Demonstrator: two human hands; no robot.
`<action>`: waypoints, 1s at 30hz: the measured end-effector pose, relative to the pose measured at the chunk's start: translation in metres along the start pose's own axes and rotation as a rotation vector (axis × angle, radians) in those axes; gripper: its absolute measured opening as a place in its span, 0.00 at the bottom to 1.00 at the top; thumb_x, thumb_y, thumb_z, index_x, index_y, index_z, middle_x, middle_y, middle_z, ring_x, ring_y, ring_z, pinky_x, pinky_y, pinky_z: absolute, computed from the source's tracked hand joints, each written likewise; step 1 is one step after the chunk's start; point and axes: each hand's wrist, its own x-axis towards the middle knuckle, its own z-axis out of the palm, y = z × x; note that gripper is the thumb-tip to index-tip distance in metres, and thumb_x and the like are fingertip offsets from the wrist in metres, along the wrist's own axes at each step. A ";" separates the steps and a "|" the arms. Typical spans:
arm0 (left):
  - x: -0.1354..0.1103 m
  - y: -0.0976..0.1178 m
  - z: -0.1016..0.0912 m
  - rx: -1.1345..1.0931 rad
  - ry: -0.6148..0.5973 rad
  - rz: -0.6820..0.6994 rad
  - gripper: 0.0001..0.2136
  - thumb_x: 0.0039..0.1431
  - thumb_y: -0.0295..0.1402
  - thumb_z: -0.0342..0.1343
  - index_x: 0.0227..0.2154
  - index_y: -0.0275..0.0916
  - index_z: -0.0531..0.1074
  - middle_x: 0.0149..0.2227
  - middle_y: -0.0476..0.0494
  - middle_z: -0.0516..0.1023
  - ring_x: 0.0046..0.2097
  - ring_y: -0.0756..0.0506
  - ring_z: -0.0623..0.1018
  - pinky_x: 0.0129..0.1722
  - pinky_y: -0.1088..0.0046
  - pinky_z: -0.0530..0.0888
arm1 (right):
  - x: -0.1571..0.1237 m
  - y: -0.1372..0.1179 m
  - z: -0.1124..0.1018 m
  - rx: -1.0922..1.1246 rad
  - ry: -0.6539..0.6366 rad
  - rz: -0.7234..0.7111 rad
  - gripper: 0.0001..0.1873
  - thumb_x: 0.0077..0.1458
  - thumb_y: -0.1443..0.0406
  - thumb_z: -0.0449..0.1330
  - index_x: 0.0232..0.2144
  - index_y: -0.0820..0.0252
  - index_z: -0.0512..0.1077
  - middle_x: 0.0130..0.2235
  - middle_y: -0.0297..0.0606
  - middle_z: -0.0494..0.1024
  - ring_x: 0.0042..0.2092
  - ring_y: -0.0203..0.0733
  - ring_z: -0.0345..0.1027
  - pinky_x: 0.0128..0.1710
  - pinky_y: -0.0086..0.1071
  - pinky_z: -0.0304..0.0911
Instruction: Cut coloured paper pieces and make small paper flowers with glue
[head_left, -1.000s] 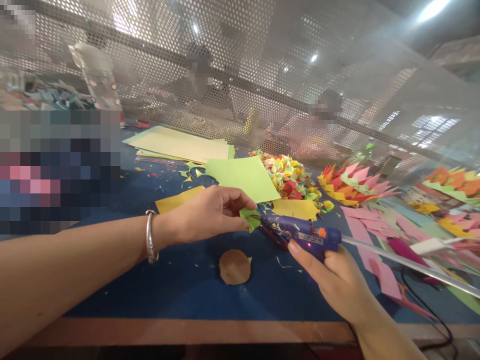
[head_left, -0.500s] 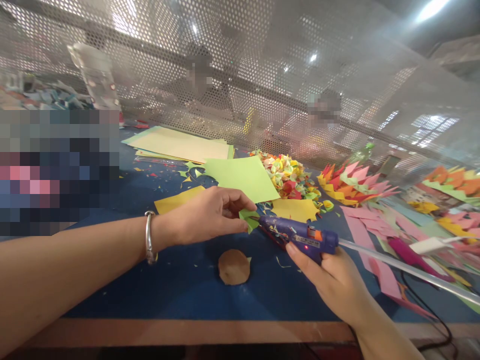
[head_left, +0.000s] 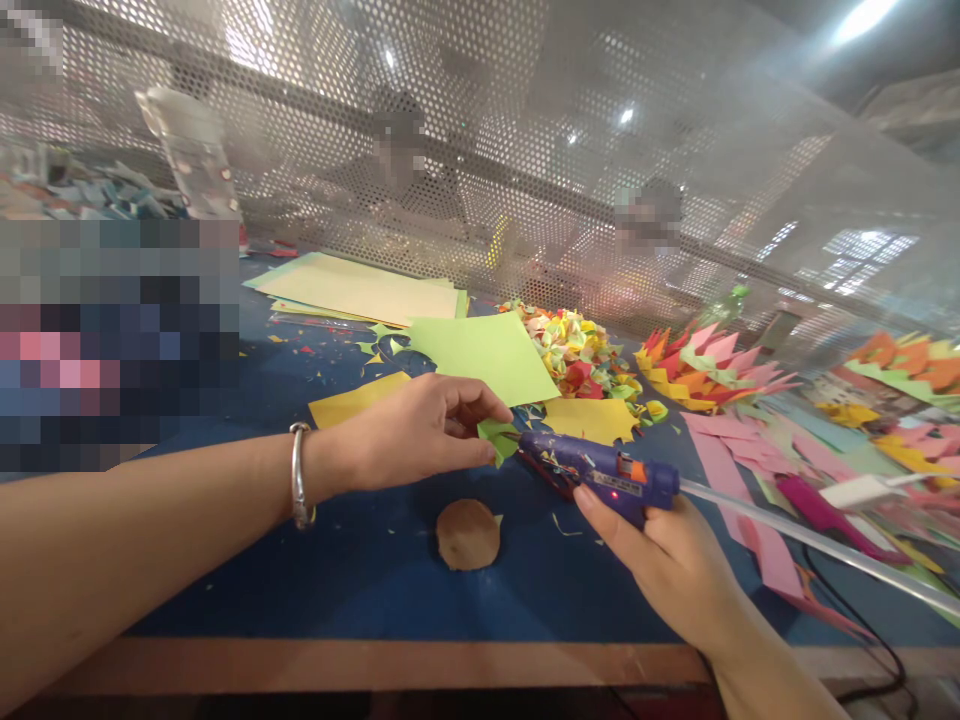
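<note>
Between the thumb and fingers of my left hand (head_left: 420, 432) is a small green paper piece (head_left: 498, 443). My right hand (head_left: 667, 560) is wrapped round a purple glue gun (head_left: 592, 468), whose nozzle tip meets the paper piece. A clear glue stick (head_left: 810, 540) runs out of the gun's back end, and a red light glows on its side. Below the hands, a round brown cardboard disc (head_left: 468, 535) lies flat on the blue table (head_left: 330, 590). Behind my left hand lie a light green sheet (head_left: 484, 355) and a yellow paper piece (head_left: 356, 397).
A heap of folded paper bits (head_left: 574, 345) lies beyond the gun. To the right are paper crowns (head_left: 705, 365), pink strips (head_left: 772, 560) and a black cord (head_left: 847, 610). A paper stack (head_left: 360, 290) and a clear jug (head_left: 195, 150) stand toward the perforated screen (head_left: 465, 60).
The glue gun has shifted very slightly to the right, with its tip still at the green paper piece. My left hand stays where it was.
</note>
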 end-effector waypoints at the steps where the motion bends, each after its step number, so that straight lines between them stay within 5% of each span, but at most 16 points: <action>1: 0.000 0.000 0.000 -0.003 0.000 0.000 0.14 0.55 0.35 0.62 0.45 0.37 0.76 0.35 0.45 0.82 0.36 0.45 0.80 0.37 0.69 0.75 | 0.000 0.000 0.000 -0.001 0.005 -0.001 0.12 0.66 0.56 0.57 0.35 0.54 0.75 0.34 0.38 0.81 0.47 0.55 0.77 0.44 0.39 0.72; 8: 0.000 0.000 0.002 -0.062 -0.004 0.007 0.14 0.54 0.35 0.63 0.44 0.37 0.75 0.37 0.44 0.83 0.37 0.45 0.80 0.38 0.68 0.75 | -0.001 0.003 -0.001 -0.025 0.012 0.016 0.14 0.66 0.56 0.57 0.31 0.54 0.75 0.30 0.37 0.80 0.45 0.55 0.78 0.42 0.37 0.73; 15: -0.001 0.003 0.001 -0.005 0.014 -0.018 0.13 0.54 0.35 0.63 0.42 0.37 0.75 0.33 0.44 0.83 0.35 0.43 0.81 0.35 0.69 0.75 | 0.001 -0.005 0.001 0.009 0.115 -0.017 0.15 0.65 0.54 0.57 0.39 0.55 0.80 0.41 0.40 0.84 0.47 0.54 0.78 0.50 0.40 0.71; 20: -0.001 0.003 0.000 -0.041 0.012 -0.022 0.13 0.55 0.36 0.64 0.42 0.38 0.75 0.33 0.44 0.84 0.37 0.43 0.82 0.36 0.69 0.75 | 0.001 -0.005 0.000 0.026 0.114 -0.034 0.14 0.64 0.55 0.58 0.34 0.55 0.79 0.33 0.37 0.83 0.38 0.50 0.77 0.43 0.38 0.73; 24: -0.001 0.002 0.000 -0.039 0.043 -0.002 0.10 0.58 0.39 0.62 0.39 0.38 0.76 0.33 0.45 0.84 0.33 0.47 0.79 0.32 0.73 0.72 | -0.002 0.000 -0.001 0.082 0.147 0.071 0.22 0.63 0.53 0.59 0.20 0.55 0.69 0.20 0.32 0.70 0.25 0.41 0.65 0.28 0.32 0.64; 30: 0.002 -0.003 0.001 -0.053 0.098 -0.052 0.09 0.60 0.40 0.60 0.33 0.38 0.74 0.29 0.48 0.79 0.24 0.52 0.68 0.21 0.77 0.65 | -0.001 0.008 -0.004 0.314 0.164 0.266 0.30 0.60 0.48 0.62 0.14 0.57 0.64 0.20 0.34 0.67 0.26 0.39 0.62 0.29 0.32 0.58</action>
